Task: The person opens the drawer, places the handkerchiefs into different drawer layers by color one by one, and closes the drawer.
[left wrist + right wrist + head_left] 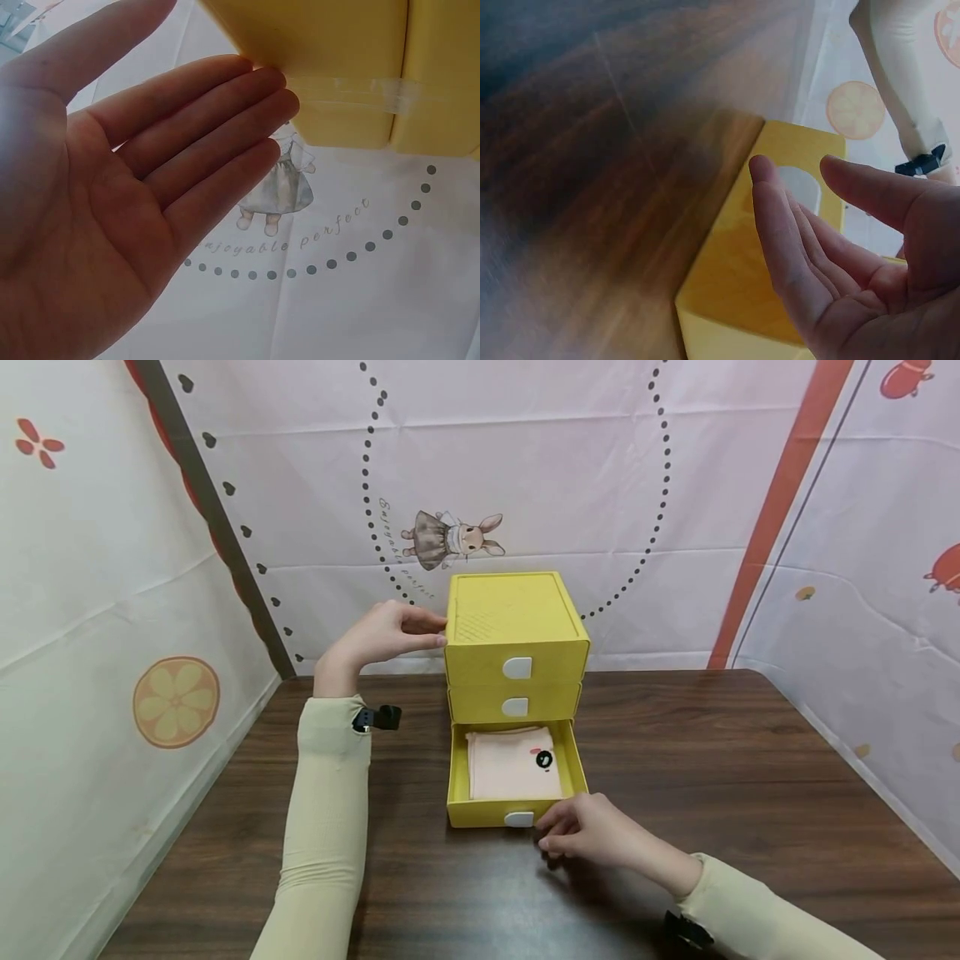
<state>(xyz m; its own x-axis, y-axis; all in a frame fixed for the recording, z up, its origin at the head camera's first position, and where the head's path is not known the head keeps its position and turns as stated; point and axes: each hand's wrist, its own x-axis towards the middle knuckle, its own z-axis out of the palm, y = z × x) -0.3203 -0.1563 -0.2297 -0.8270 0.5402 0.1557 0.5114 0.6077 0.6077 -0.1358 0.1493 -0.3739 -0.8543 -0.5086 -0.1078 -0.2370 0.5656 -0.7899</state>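
A yellow drawer unit (517, 606) stands on the table with its bottom drawer (472, 814) pulled out. Inside that drawer lies a folded pink cloth (510, 768) with a small dark printed figure. My left hand (382, 631) is at the unit's upper left side, fingertips right at its wall. The left wrist view shows those fingers (217, 127) straight, the palm bare. By the right front corner of the drawer, my right hand (592, 831) has its fingers loosely bent beside the white handle (519, 819). In the right wrist view, a gap shows between thumb and fingers, with nothing held.
Two closed drawers with white tabs (516, 707) sit above the pulled-out one. The dark wood table (712, 793) spreads to both sides. Printed cloth (517, 460) hangs behind the unit and along the left and right sides.
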